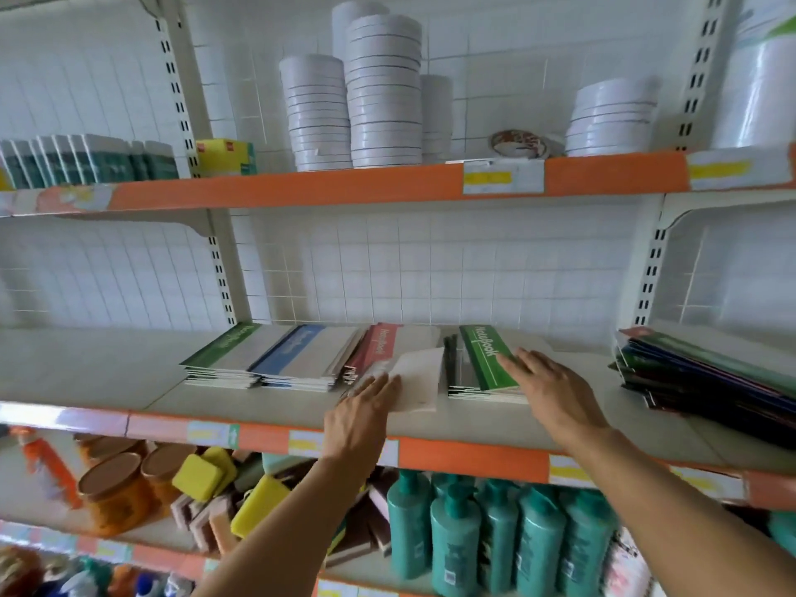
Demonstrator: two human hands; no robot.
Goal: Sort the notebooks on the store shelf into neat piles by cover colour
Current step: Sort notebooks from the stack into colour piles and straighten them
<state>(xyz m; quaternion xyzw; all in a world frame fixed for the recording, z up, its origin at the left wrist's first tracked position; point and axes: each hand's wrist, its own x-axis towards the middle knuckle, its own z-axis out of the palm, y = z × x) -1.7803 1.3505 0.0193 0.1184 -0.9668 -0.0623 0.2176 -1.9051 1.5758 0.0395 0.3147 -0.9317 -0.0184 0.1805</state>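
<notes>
Green notebook (489, 359) — spine running front-to-back (title readable sideways), right hand (551, 387) flat on it

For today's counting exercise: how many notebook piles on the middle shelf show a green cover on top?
2. One green-topped pile sits at the row's left end; the other green-topped pile lies under the right hand. Lower covers are hidden.

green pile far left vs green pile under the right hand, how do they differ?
The left green pile lies untouched, with no hand on it; the right green pile has the right hand resting flat on its top cover. The left green pile sits edge to edge with the blue pile; the right green pile stands apart, past the loose white notebook that the left hand touches. Both show a green band printed "Notebook".
</notes>
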